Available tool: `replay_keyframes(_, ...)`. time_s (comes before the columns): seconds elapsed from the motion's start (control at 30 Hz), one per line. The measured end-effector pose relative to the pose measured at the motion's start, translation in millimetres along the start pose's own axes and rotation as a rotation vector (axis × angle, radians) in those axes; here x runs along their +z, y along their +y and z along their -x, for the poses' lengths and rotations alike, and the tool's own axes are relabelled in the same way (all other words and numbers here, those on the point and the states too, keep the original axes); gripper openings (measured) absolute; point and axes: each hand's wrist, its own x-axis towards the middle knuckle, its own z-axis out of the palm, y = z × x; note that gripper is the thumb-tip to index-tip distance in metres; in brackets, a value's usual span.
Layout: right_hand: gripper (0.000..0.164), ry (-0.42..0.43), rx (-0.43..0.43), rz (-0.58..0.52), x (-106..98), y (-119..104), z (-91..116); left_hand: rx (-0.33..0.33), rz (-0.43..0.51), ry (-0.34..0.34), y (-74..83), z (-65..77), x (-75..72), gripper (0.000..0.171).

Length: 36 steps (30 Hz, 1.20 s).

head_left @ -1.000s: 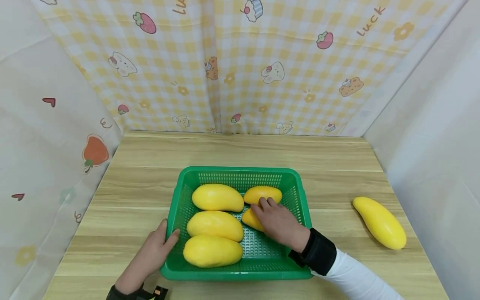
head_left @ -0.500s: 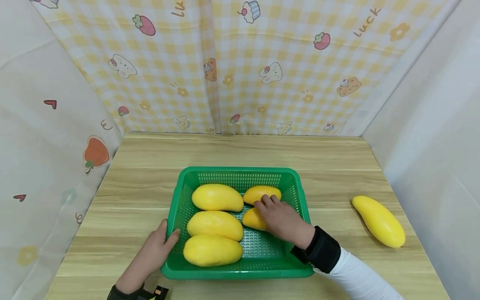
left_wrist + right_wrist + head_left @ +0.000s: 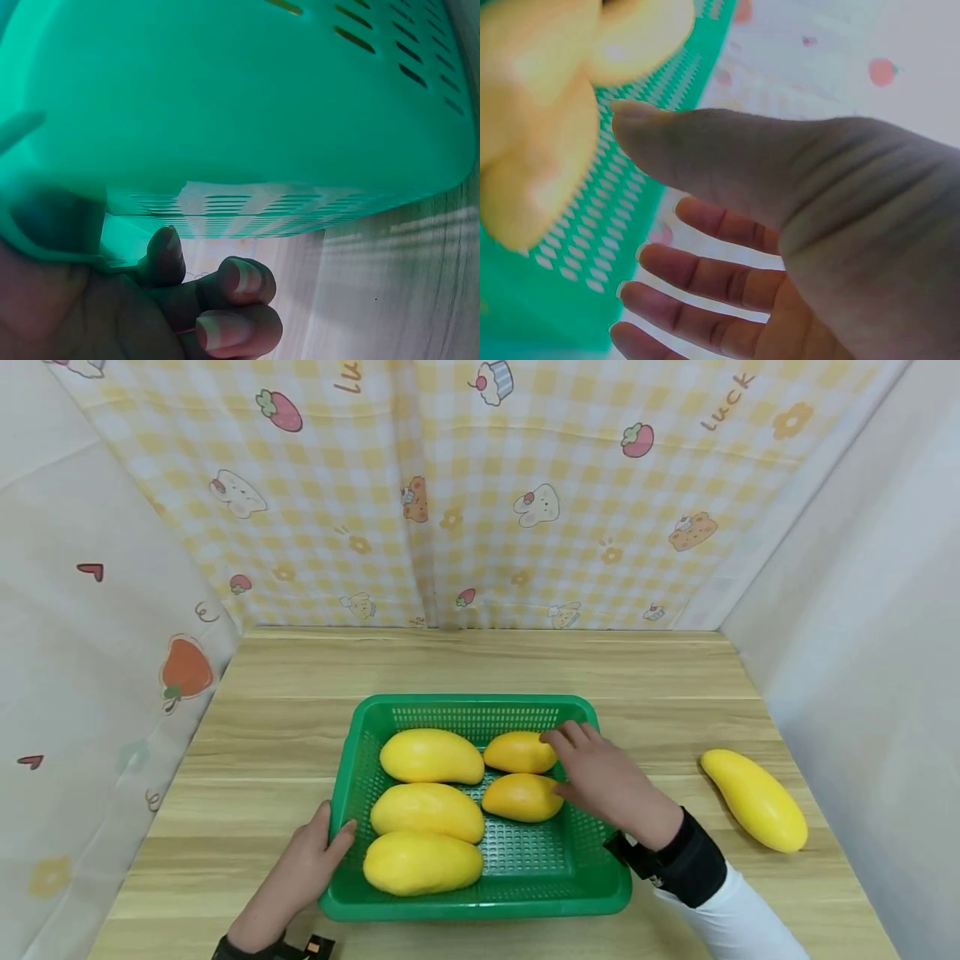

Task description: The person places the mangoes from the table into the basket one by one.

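A green plastic basket [image 3: 480,911] stands on the wooden table in the head view. Three large yellow mangoes [image 3: 427,811] lie in its left half, one behind another. Two smaller orange-yellow mangoes [image 3: 522,797] lie side by side in the right half. With the thumb over the left rim, my left hand [image 3: 303,862] grips the basket; its curled fingers [image 3: 236,330] show under the rim in the left wrist view. Over the basket's right side, my right hand [image 3: 611,781] holds nothing, fingers spread apart and thumb by the right end of the nearer small mango.
Another yellow mango [image 3: 756,802] lies alone on the table [image 3: 660,681], right of the basket. A yellow checked cloth [image 3: 480,527] hangs behind the table, and white cloth walls [image 3: 862,635] close in both sides.
My right hand has let go of the nearer small mango and moved up and right, uncovering both small mangoes. My left hand stays on the basket rim.
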Motion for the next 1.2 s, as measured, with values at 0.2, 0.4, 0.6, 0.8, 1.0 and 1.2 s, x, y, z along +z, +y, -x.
replay_keyframes(0.2,0.062,0.118,0.063,-0.031,-11,22,16,0.003,0.012,-0.013,-2.9,-0.7,0.3,0.024)
replay_keyframes(0.4,0.063,0.149,0.144,-0.048,-17,44,34,0.005,0.030,-0.013,-4.4,1.1,0.0,0.025)
replay_keyframes(0.6,0.064,0.146,0.256,-0.088,-19,64,54,0.006,0.027,-0.019,-4.1,1.3,0.3,0.025)
replay_keyframes(0.8,0.064,0.134,0.350,-0.117,-15,84,78,0.015,0.036,-0.030,-5.1,0.7,0.1,0.027)
replay_keyframes(1.0,0.064,0.123,0.396,-0.132,-6,96,90,0.007,0.038,-0.019,-3.1,1.3,-3.1,0.026)
replay_keyframes(1.2,0.061,0.087,0.500,-0.181,1,110,105,0.023,0.035,-0.014,-4.3,-0.3,-1.6,0.024)
